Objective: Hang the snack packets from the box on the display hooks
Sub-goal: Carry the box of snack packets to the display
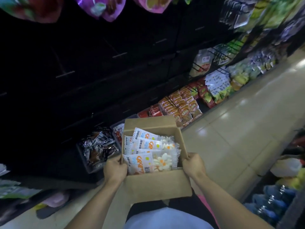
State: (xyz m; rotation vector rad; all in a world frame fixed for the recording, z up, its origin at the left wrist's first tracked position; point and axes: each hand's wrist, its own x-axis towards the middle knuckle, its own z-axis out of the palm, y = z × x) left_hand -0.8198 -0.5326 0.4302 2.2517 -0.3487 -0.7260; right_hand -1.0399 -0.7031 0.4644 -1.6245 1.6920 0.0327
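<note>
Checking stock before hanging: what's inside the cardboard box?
The cardboard box holds overlapping white-and-orange snack packets with flower-shaped sweets. Whatever lies beneath the top packets is covered.

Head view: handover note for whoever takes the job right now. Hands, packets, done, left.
Left hand: gripping the left wall of the box, thumb inside on the nearest packet.
Right hand: gripping the right wall of the box.
Box: open, held at waist height over the aisle floor, facing the dark rack.
Packets: several white and orange ones stacked flat in the box.
Hooks: several on the dark rack ahead look bare.
Done: none of these packets seen hung.
Left: free a hand, then hang the packets one by one.
</note>
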